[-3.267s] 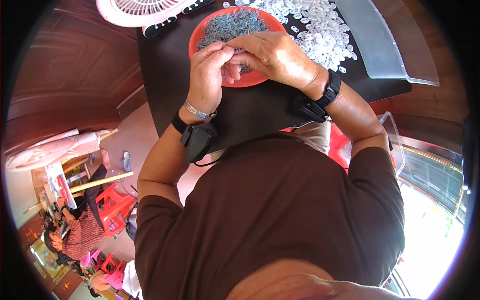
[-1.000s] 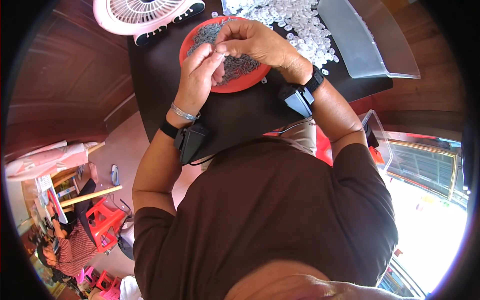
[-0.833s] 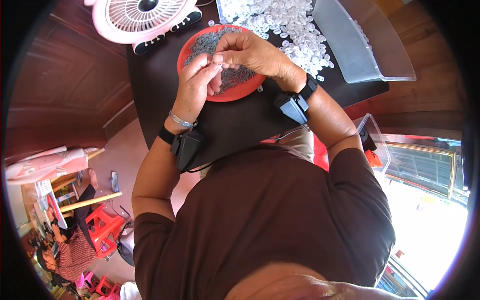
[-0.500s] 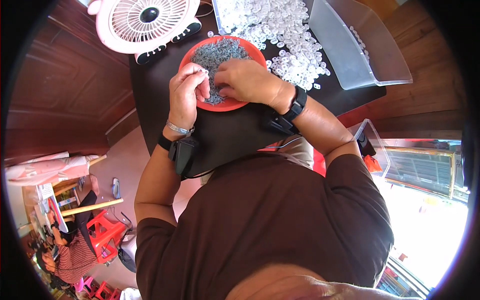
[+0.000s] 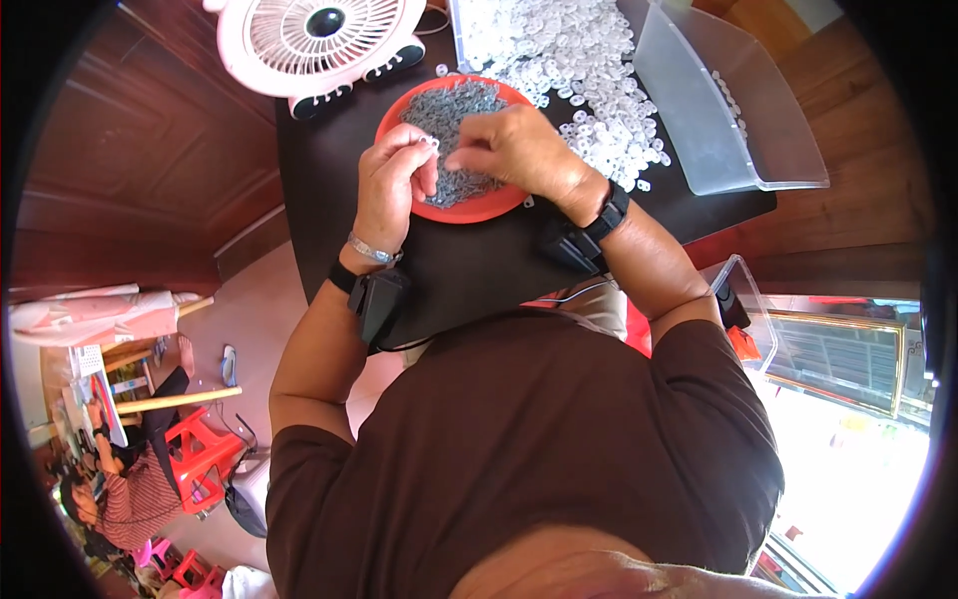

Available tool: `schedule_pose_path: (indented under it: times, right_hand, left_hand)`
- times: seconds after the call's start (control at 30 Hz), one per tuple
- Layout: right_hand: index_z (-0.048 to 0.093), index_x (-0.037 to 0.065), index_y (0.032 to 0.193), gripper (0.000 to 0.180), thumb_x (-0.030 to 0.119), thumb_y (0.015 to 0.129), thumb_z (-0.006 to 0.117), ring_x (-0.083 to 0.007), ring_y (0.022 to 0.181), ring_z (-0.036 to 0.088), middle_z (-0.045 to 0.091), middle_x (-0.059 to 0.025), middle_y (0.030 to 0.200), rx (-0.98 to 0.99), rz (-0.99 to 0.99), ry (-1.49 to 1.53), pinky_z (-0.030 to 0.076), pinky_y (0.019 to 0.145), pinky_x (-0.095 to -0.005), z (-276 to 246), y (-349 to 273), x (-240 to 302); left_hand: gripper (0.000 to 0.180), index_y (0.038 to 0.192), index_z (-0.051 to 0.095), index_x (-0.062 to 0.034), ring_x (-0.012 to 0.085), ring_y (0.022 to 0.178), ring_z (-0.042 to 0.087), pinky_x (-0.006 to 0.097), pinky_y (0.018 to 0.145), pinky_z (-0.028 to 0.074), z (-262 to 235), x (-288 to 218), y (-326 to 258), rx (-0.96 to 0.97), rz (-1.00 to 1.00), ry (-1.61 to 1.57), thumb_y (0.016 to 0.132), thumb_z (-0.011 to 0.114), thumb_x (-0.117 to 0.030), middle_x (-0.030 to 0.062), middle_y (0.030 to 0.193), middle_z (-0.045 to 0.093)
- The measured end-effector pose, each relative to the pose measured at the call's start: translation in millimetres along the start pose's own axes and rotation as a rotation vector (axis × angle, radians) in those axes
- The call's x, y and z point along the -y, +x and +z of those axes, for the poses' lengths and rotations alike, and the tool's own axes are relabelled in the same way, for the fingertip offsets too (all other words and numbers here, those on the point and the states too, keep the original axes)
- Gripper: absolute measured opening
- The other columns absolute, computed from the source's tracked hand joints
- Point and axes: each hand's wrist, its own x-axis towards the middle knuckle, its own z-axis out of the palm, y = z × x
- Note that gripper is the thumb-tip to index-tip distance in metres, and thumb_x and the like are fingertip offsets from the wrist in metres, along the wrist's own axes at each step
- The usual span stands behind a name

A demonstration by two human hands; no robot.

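Note:
A red round bowl (image 5: 467, 215) full of small grey screws (image 5: 449, 103) is on the dark table in front of me. Over the bowl's left side, my left hand (image 5: 389, 185) is closed, pinching a small white plastic clip (image 5: 430, 142) between thumb and forefinger. My right hand (image 5: 527, 150) hovers over the right part of the bowl, thumb and fingertips drawn together. Whatever is between those fingertips is too small to make out. The two hands are slightly apart. Loose white plastic clips (image 5: 569, 50) lie heaped beyond and right of the bowl.
A pink-and-white fan (image 5: 319, 60) stands at the far left of the black table (image 5: 459, 270). At the far right, a translucent bin (image 5: 699, 150) lies with a few white pieces in it. Red stools (image 5: 205, 459) and a seated person (image 5: 140, 499) are at the lower left.
My right hand has lifted from the screws and drawn away from my left hand. The left still pinches the white clip. The whole view has shifted slightly.

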Motion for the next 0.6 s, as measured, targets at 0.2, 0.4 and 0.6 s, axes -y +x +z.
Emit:
schedule_pose_path:
  times: [0.2, 0.4, 0.6]
  right_hand:
    - [0.055, 0.003, 0.07, 0.037, 0.034, 0.089, 0.061, -0.0094, 0.052, 0.036, 0.044, -0.0001, 0.054, -0.087, 0.242, 0.311, 0.035, 0.049, -0.0265, -5, 5, 5]
    - [0.057, 0.005, 0.082, 0.028, 0.028, 0.096, 0.05, -0.0046, 0.06, 0.046, 0.05, 0.0027, 0.065, 0.024, 0.263, 0.744, 0.037, 0.054, -0.0202, -3, 5, 6]
    - [0.06, 0.007, 0.082, 0.025, 0.028, 0.093, 0.056, -0.0039, 0.06, 0.046, 0.051, 0.0035, 0.064, 0.033, 0.285, 0.829, 0.037, 0.056, -0.0189, -5, 4, 11]
  left_hand:
    - [0.019, 0.078, 0.054, -0.0041, 0.0062, 0.052, 0.047, 0.018, 0.047, 0.034, 6, -5, -4, 0.062, 0.032, 0.068, 0.089, 0.046, -0.016, 0.0002, 0.062, 0.052]
    - [0.019, 0.077, 0.053, -0.0041, 0.0055, 0.052, 0.044, 0.019, 0.049, 0.032, 10, -3, -8, 0.073, 0.063, 0.131, 0.089, 0.048, -0.017, -0.0014, 0.059, 0.049]
    - [0.019, 0.076, 0.053, -0.0042, 0.0057, 0.052, 0.043, 0.019, 0.048, 0.031, 12, -5, -10, 0.055, 0.053, 0.174, 0.089, 0.048, -0.017, -0.0017, 0.058, 0.048]
